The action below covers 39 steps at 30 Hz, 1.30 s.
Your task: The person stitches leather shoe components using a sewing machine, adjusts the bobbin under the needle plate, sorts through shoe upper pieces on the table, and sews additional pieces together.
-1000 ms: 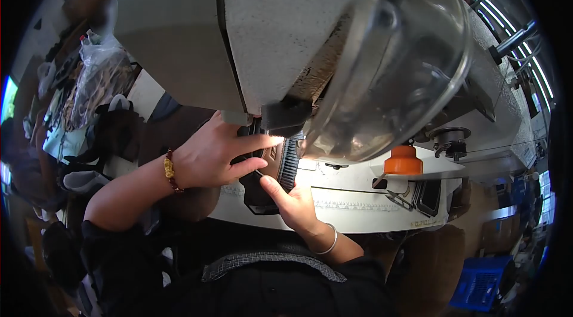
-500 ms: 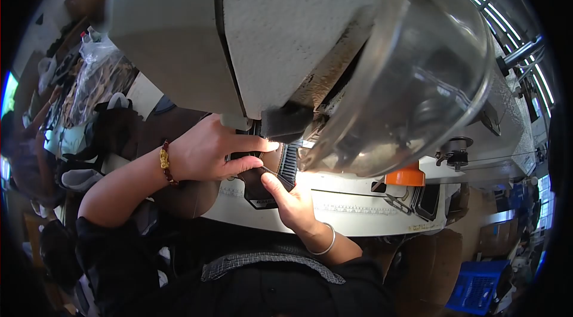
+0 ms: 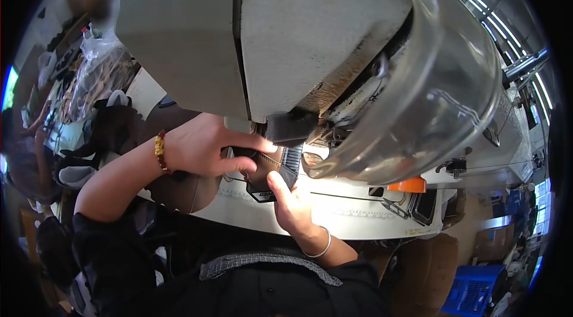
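Observation:
A brown leather piece [image 3: 262, 172] with a stitched seam and black edging lies beneath the sewing machine head [image 3: 316, 36]. My left hand [image 3: 206, 145] reaches in from the left, its index finger pressed on the piece near the needle area and its thumb beside the near edge. From below, my right hand [image 3: 291, 206] grips the piece's near right edge, thumb on top and fingers mostly hidden underneath. A black ribbed part [image 3: 292, 157] shows along the piece's right side. The needle itself is hidden behind a dark block [image 3: 291, 128].
A clear plastic shield [image 3: 430, 102] hangs right of the machine head. The white work table [image 3: 334, 221] carries a printed ruler, an orange object [image 3: 408, 184] and small metal tools [image 3: 394, 208]. A blue crate [image 3: 474, 290] stands low at right; bagged materials [image 3: 98, 72] lie at left.
My left thumb has drawn back from my right thumb, uncovering more of the brown leather and its seam. The view has shifted slightly; both hands stay at the piece.

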Each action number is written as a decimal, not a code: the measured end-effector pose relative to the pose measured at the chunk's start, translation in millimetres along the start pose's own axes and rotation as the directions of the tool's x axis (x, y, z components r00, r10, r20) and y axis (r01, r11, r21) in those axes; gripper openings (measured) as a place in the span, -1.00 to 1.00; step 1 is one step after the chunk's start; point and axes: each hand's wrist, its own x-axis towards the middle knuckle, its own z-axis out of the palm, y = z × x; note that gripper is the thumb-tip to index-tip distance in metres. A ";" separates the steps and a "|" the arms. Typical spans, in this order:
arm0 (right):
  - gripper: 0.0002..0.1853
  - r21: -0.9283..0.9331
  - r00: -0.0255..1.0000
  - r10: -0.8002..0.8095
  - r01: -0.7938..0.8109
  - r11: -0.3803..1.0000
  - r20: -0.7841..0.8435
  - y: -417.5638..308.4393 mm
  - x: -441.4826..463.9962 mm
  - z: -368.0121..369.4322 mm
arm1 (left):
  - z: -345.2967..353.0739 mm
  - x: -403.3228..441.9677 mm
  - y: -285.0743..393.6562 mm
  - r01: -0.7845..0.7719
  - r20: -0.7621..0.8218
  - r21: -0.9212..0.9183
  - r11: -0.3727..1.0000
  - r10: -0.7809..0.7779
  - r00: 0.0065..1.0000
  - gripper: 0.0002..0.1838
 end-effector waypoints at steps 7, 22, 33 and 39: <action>-0.75 0.110 0.997 -0.050 0.057 0.992 -0.065 15.8 2.0 -1.4 | -4.7 1.6 11.5 0.010 0.023 0.123 0.992 -0.013 1.000 -0.65; -0.84 0.288 0.985 -0.038 0.086 0.954 -0.171 16.4 27.5 1.8 | 7.9 -1.3 -32.3 0.089 0.043 -0.091 0.992 -0.086 0.995 -0.71; -0.64 -0.003 0.985 0.115 -0.116 0.993 0.125 -26.2 28.0 -8.3 | 12.8 -2.7 0.1 -0.168 -0.004 0.564 0.808 0.206 0.979 -0.67; -0.58 -0.009 0.974 0.178 -0.179 0.984 0.139 -23.6 30.0 -7.7 | -4.7 3.7 15.5 -0.218 0.026 0.549 0.807 0.245 0.969 -0.65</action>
